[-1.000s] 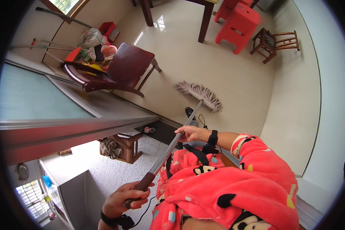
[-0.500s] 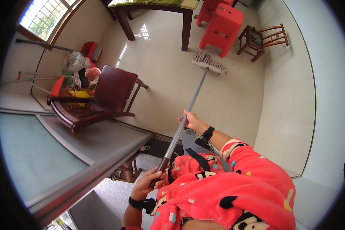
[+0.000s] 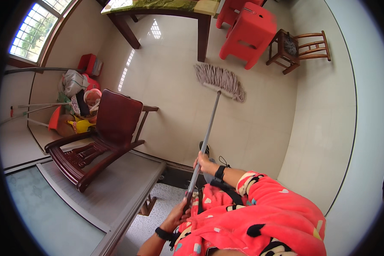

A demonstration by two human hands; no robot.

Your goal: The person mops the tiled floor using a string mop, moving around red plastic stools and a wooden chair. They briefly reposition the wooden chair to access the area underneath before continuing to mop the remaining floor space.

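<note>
A mop (image 3: pixel 221 81) with a long grey handle and shaggy grey-brown strands lies with its head on the tiled floor, short of the table and red stools. My right hand (image 3: pixel 204 162) is wrapped round the middle of the handle. Lower down, close to my body, my left hand (image 3: pixel 178 214) grips the handle's dark end. Its fingers are partly hidden behind the pole and my red patterned sleeve. A shoe (image 3: pixel 205 148) of mine shows just beyond the right hand.
A dark wooden armchair (image 3: pixel 118 115) stands at left, before a heap of bags, a red bin (image 3: pixel 88 64) and poles. Ahead are a table (image 3: pixel 203 38), red plastic stools (image 3: pixel 251 34) and a small wooden chair (image 3: pixel 288 48). A glass-panelled sliding door (image 3: pixel 55 213) is lower left.
The mop head has come nearer and a little left, its strands now spread wider. Both hands have shifted lower in view, still on the handle. The view itself has moved slightly.
</note>
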